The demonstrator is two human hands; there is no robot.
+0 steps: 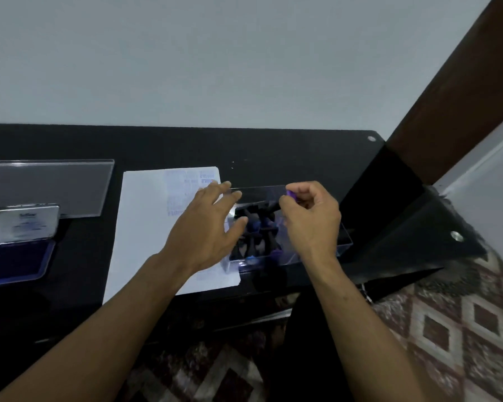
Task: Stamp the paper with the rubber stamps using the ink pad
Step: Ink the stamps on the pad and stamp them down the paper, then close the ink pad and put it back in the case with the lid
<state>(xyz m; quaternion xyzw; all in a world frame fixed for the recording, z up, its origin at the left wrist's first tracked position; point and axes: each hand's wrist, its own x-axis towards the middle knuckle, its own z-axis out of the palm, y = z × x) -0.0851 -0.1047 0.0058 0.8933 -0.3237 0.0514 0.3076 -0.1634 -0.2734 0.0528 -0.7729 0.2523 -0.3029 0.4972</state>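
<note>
Desk [273, 146] holds paper [145, 227] mid-front, open ink pad [15, 256] at its left edge, stamp box [317, 245] toward the right. Left hand [206, 227] spreads beside the box; right hand [311, 219] pinches a stamp [290, 193] above it. Risk: a loose pinch could drop the stamp and smear ink.

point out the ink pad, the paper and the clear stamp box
ink pad [15, 258], head view, on its blue inked surface
paper [141, 227], head view, on its blank left part
clear stamp box [341, 242], head view, on its right wall
</note>
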